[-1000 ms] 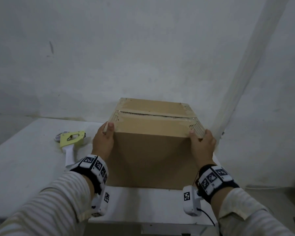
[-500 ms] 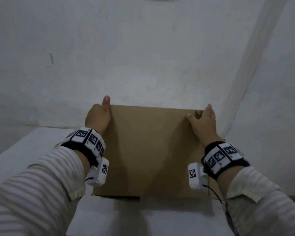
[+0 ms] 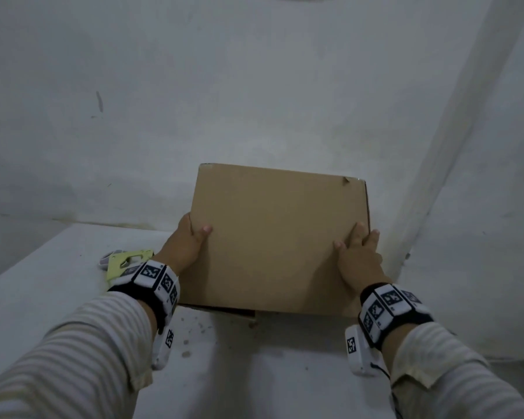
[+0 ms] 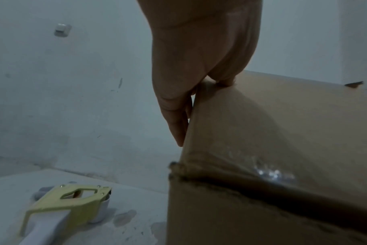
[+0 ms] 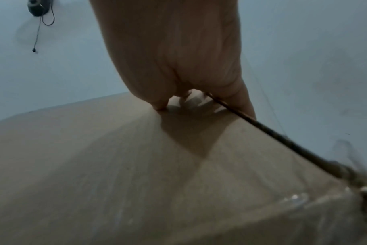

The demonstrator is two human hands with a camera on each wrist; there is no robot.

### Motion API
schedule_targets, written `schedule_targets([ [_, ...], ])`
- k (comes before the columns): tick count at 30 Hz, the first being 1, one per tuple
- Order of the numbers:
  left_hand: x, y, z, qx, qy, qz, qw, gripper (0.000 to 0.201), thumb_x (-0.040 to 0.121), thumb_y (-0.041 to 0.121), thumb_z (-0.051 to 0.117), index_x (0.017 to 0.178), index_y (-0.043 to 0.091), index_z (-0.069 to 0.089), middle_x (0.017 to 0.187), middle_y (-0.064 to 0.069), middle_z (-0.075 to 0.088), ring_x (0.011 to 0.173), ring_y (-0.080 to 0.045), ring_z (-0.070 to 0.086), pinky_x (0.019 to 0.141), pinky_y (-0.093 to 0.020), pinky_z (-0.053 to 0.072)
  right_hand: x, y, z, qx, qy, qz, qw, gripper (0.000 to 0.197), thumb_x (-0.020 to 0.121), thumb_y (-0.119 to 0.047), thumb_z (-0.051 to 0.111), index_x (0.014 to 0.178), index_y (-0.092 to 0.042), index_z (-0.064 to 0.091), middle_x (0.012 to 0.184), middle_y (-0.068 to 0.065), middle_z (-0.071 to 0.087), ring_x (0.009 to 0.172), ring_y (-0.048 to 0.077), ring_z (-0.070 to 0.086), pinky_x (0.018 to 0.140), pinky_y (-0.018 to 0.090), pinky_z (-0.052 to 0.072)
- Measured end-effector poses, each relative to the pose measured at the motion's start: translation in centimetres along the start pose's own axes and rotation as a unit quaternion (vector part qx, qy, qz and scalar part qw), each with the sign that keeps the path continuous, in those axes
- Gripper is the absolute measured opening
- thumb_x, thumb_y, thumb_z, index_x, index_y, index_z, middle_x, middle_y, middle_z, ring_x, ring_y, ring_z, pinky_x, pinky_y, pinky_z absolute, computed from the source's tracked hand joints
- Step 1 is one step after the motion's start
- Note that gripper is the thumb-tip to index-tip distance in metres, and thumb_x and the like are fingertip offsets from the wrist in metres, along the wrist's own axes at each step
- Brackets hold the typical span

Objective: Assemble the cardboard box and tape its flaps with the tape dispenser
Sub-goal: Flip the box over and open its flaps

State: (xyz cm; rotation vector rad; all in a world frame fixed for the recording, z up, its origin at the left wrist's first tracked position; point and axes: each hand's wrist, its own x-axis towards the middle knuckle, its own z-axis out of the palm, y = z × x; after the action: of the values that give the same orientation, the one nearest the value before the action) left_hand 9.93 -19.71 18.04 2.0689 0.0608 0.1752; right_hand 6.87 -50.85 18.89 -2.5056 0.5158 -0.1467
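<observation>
the brown cardboard box [image 3: 280,237] has been tipped over within the last second, so a plain panel now faces up where the flap seam was seen; a taped edge shows in the left wrist view. this is judged to expose the remaining flaps for taping. the box is grasped at its side edges by the left hand [image 3: 185,243] and right hand [image 3: 357,258], thumbs on the panel, its near edge near the white counter [image 3: 43,297]. the yellow-green tape dispenser [image 3: 124,263] lies on the counter to the left, untouched.
</observation>
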Motion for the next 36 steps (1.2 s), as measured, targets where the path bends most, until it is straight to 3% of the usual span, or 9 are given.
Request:
schedule_targets([
  [5, -0.8, -0.1, 0.4, 0.034, 0.008, -0.071, 0.997, 0.064, 0.096, 0.053, 0.034, 0.140, 0.007, 0.030, 0.141, -0.017, 0.045, 0.127, -0.035, 0.047, 0.103, -0.041, 0.037, -0.9, 0.4, -0.1, 0.010, 0.020, -0.005, 1.000, 0.066, 0.099, -0.048, 0.029, 0.151, -0.030, -0.007, 0.154, 0.013, 0.008, 0.135, 0.044, 0.027, 0.111, 0.053, 0.026],
  [11, -1.2, 1.3, 0.3, 0.070, 0.035, -0.102, 0.992, 0.065, 0.096, 0.053, 0.031, 0.138, 0.003, 0.034, 0.141, -0.021, 0.045, 0.126, -0.037, 0.047, 0.103, -0.043, 0.039, -1.4, -0.2, -1.2, -0.011, 0.041, 0.003, 0.999, 0.066, 0.097, -0.048, 0.034, 0.151, -0.022, 0.005, 0.149, 0.017, 0.018, 0.131, 0.042, 0.029, 0.107, 0.053, 0.030],
  [18, -1.0, 3.1, -0.7, 0.109, 0.048, -0.072, 0.990, 0.038, 0.095, 0.018, 0.042, 0.130, 0.006, 0.042, 0.130, -0.017, 0.051, 0.102, -0.030, 0.051, 0.083, -0.032, 0.038, -0.2, -1.9, -2.0, -0.107, 0.027, -0.002, 0.994, 0.057, 0.093, -0.050, 0.040, 0.131, -0.007, 0.046, 0.141, 0.020, 0.034, 0.127, 0.040, 0.036, 0.107, 0.048, 0.032],
  [24, -1.5, 2.6, 0.1, 0.103, 0.067, -0.050, 0.991, 0.045, 0.096, 0.010, 0.037, 0.141, 0.009, 0.040, 0.145, -0.012, 0.043, 0.131, -0.030, 0.042, 0.103, -0.035, 0.036, -1.1, -2.2, 1.3, -0.186, 0.037, -0.134, 0.973, 0.056, 0.098, -0.046, 0.027, 0.131, -0.007, 0.048, 0.139, 0.015, 0.046, 0.128, 0.033, 0.042, 0.108, 0.046, 0.033],
  [26, -1.7, 2.2, 0.2, 0.089, 0.086, -0.037, 0.992, 0.036, 0.096, 0.009, 0.038, 0.128, 0.012, 0.052, 0.134, -0.012, 0.052, 0.123, -0.033, 0.047, 0.094, -0.035, 0.038, -1.6, -3.0, 2.6, -0.192, 0.047, -0.170, 0.965, 0.053, 0.099, -0.044, 0.026, 0.132, -0.008, 0.047, 0.142, 0.013, 0.044, 0.130, 0.032, 0.040, 0.109, 0.045, 0.032],
  [27, -1.7, 1.9, 0.2, 0.080, 0.092, -0.036, 0.992, 0.026, 0.095, 0.008, 0.038, 0.106, 0.018, 0.059, 0.115, -0.011, 0.057, 0.108, -0.032, 0.050, 0.083, -0.032, 0.038, -1.8, -3.5, 3.2, -0.196, 0.050, -0.187, 0.961, 0.052, 0.099, -0.042, 0.025, 0.133, -0.009, 0.047, 0.144, 0.012, 0.043, 0.132, 0.031, 0.038, 0.110, 0.045, 0.031],
  [29, -1.9, 1.5, 0.2, 0.079, 0.097, -0.038, 0.991, 0.027, 0.093, 0.009, 0.039, 0.075, 0.028, 0.045, 0.086, 0.001, 0.048, 0.091, -0.025, 0.043, 0.066, -0.030, 0.032, -2.1, -4.5, 4.4, -0.194, 0.052, -0.220, 0.955, 0.051, 0.099, -0.041, 0.024, 0.134, -0.011, 0.047, 0.145, 0.009, 0.043, 0.134, 0.029, 0.037, 0.111, 0.043, 0.029],
  [32, -1.9, 0.8, 0.0, 0.119, 0.071, -0.068, 0.988, 0.026, 0.093, 0.021, 0.039, 0.112, 0.014, 0.055, 0.111, -0.011, 0.054, 0.105, -0.036, 0.050, 0.084, -0.038, 0.041, -2.6, -6.2, 5.8, -0.191, 0.052, -0.262, 0.945, 0.049, 0.099, -0.039, 0.024, 0.134, -0.013, 0.048, 0.144, 0.007, 0.045, 0.134, 0.028, 0.037, 0.112, 0.042, 0.029],
  [36, -2.2, 0.6, -0.8, 0.098, 0.034, -0.088, 0.991, 0.034, 0.089, 0.033, 0.047, 0.113, 0.009, 0.052, 0.115, -0.016, 0.054, 0.104, -0.038, 0.052, 0.093, -0.046, 0.046, -3.3, -8.9, 7.4, -0.186, 0.024, -0.288, 0.939, 0.049, 0.100, -0.039, 0.024, 0.137, -0.015, 0.046, 0.148, 0.006, 0.041, 0.138, 0.026, 0.033, 0.115, 0.041, 0.025],
])
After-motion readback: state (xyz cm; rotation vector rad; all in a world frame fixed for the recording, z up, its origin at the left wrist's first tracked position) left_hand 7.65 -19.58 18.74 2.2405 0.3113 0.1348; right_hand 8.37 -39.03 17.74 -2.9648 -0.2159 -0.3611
